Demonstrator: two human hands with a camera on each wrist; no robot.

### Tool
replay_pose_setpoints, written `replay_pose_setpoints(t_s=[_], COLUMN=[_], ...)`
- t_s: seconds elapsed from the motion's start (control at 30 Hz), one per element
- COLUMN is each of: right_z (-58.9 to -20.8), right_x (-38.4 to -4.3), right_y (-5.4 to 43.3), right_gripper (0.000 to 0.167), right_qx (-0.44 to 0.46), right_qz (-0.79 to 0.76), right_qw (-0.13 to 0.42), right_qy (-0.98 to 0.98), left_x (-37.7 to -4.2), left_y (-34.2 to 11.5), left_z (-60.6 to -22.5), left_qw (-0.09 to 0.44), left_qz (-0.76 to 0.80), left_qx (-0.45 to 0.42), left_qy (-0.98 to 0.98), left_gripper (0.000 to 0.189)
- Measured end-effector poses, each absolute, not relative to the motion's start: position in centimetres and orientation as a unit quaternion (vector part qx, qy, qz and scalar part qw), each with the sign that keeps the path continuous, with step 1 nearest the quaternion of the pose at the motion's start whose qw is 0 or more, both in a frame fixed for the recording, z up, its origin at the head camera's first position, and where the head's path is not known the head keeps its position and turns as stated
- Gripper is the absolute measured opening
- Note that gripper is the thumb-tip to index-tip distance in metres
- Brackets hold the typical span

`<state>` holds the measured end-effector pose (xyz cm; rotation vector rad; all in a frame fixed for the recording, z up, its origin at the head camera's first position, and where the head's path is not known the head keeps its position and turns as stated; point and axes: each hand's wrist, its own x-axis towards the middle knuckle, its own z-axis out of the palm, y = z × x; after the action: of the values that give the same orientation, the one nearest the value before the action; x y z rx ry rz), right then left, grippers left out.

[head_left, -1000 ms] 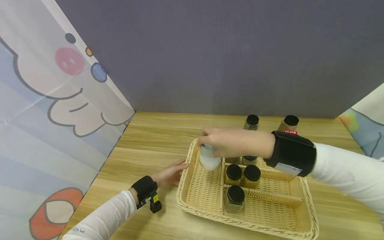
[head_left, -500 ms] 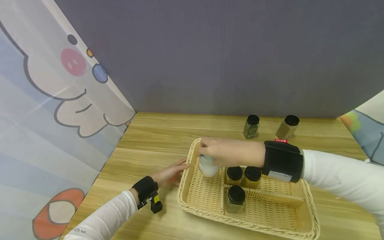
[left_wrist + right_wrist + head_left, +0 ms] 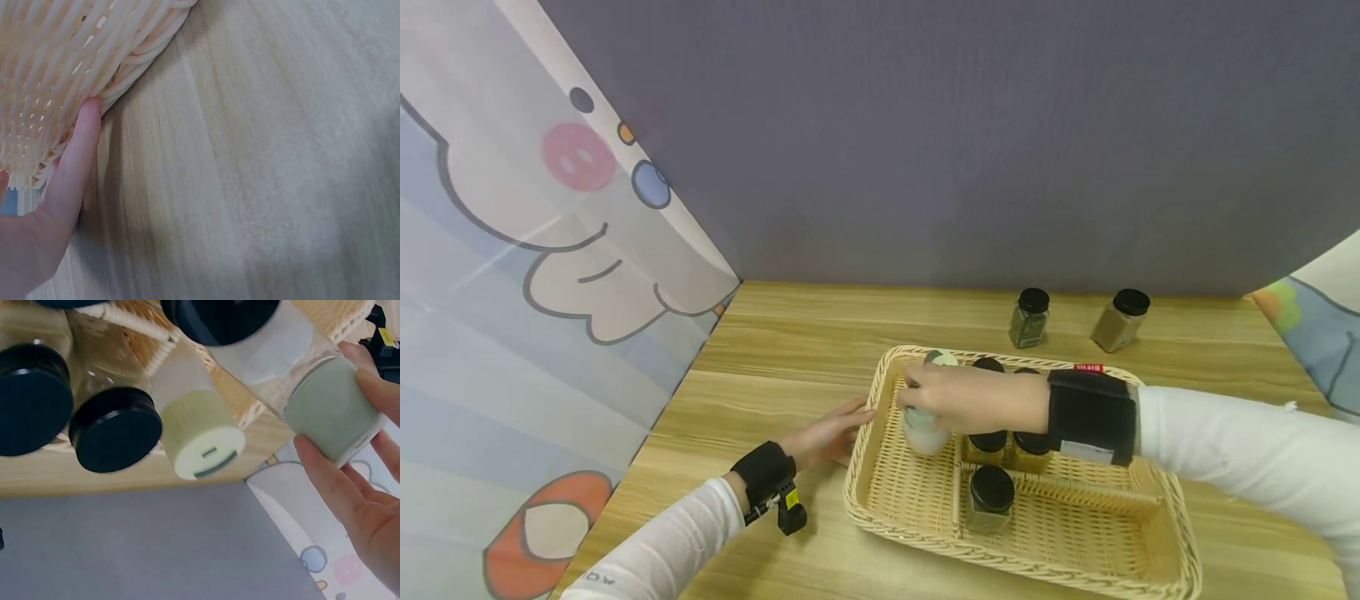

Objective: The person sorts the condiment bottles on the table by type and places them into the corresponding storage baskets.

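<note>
My right hand (image 3: 958,398) grips a clear jar (image 3: 925,435) of white contents by its pale green lid (image 3: 334,409), inside the basket's left compartment. Whether the jar touches the bottom, I cannot tell. Behind it stands a second jar with a light green lid (image 3: 203,434), mostly covered by the hand in the head view. My left hand (image 3: 831,433) rests against the outer left side of the wicker basket (image 3: 855,487), fingers extended along the weave (image 3: 69,56).
Several black-lidded spice jars, including a front one (image 3: 990,500), stand in the basket's other compartments. Behind the basket are a dark green-filled jar (image 3: 1029,318) and a brown-filled jar (image 3: 1121,320) on the wooden table (image 3: 790,333). A grey wall (image 3: 970,150) rises behind.
My right hand has come nearer with the green-lidded jar, lowering along the left compartment. The second green-lidded jar behind it now shows. My left hand stays on the basket.
</note>
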<state>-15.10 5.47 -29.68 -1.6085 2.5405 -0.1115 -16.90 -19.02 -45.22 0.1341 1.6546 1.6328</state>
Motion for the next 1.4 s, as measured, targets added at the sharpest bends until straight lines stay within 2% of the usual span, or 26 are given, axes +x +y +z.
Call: replay_pose_setpoints(t_s=[0.23, 0.5, 0.83, 1.13, 1.4], right_z=[-30.8, -31.7, -32.6, -33.3, -33.9], right_x=[-15.0, -14.9, -15.0, -15.2, -15.4], right_y=[5.6, 5.6, 5.8, 5.9, 6.2], right_gripper=[0.036, 0.034, 0.032, 0.036, 0.038], right_qx=[-0.543, -0.536, -0.543, -0.535, -0.536], right_qz=[-0.024, -0.014, -0.023, -0.019, -0.02], right_qw=[0.05, 0.067, 0.044, 0.056, 0.046], right_qy=[0.838, 0.841, 0.838, 0.843, 0.843], left_x=[-16.9, -16.8, -16.7, -16.6, -16.7], left_y=[-19.1, -19.0, -18.9, -18.8, -18.8], left_z=[-45.1, -45.0, -45.0, -45.1, -45.1], left_qw=[0.396, 0.395, 0.393, 0.392, 0.392], left_qz=[0.644, 0.642, 0.648, 0.651, 0.649], left_qx=[0.054, 0.05, 0.051, 0.054, 0.052], left_qy=[0.653, 0.655, 0.65, 0.648, 0.65], left_gripper=[0.061, 0.061, 0.062, 0.061, 0.063])
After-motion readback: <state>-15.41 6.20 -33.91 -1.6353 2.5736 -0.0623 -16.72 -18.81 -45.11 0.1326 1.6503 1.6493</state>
